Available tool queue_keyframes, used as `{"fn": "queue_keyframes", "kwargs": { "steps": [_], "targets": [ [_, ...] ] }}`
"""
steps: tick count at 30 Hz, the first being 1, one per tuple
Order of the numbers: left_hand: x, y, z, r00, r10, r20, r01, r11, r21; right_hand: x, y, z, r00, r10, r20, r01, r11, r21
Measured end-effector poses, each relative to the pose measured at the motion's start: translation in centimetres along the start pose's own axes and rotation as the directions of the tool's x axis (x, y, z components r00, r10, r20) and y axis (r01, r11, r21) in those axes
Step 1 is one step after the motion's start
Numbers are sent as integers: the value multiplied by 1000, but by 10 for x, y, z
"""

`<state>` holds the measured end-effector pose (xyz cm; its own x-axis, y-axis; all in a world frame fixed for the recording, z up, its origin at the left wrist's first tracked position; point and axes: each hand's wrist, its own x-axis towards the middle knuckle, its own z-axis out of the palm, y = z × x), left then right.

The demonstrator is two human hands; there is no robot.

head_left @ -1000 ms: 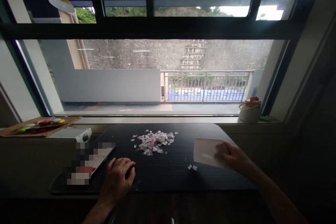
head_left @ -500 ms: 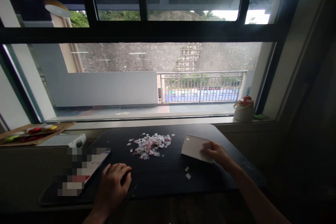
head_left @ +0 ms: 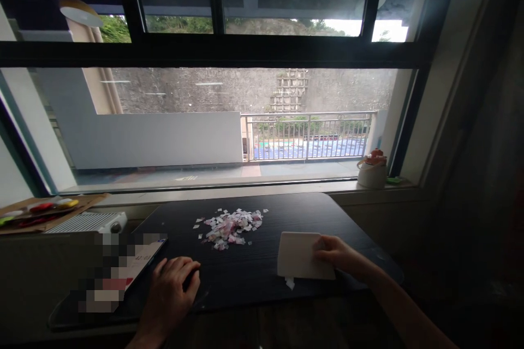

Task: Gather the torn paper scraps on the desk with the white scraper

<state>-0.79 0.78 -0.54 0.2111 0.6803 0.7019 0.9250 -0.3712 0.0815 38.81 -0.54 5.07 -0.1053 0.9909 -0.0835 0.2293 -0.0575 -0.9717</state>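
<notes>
My right hand [head_left: 336,253] grips a flat white rectangular piece [head_left: 301,256] by its right side, thumb in front; it looks like a card or thin board. Its lower edge is close to a small white paper scrap [head_left: 290,283] near the table's front edge. Left of it lies a loose pile of small white and pinkish paper scraps [head_left: 231,224] on the black table [head_left: 245,283]. My left hand [head_left: 174,286] rests on the table's left part, fingers loosely bent, thumb apart, with nothing visible in it.
A partly pixelated phone-like screen [head_left: 143,259] lies by my left hand. Behind the table run a window sill [head_left: 286,191] and a large window. A white pot-like container [head_left: 371,174] with an orange top stands on the sill. At far left is a brown board [head_left: 88,202] with coloured items.
My right hand has brought the white piece toward me and slightly left, down to the loose scraps near the front edge. The view has shifted a little; my left hand stays resting.
</notes>
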Motion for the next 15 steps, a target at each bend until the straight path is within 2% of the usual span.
{"fn": "queue_keyframes", "kwargs": {
  "steps": [9, 15],
  "targets": [
    [2, 1, -3, 1000, 5, 15, -5, 1000, 3, -12, 10, -6, 994, 22, 109, -36, 991, 128],
    [3, 4, -5, 998, -28, 49, 28, 1000, 1, -22, 6, -17, 997, 52, 58, -62, 982, 177]
  ]
}}
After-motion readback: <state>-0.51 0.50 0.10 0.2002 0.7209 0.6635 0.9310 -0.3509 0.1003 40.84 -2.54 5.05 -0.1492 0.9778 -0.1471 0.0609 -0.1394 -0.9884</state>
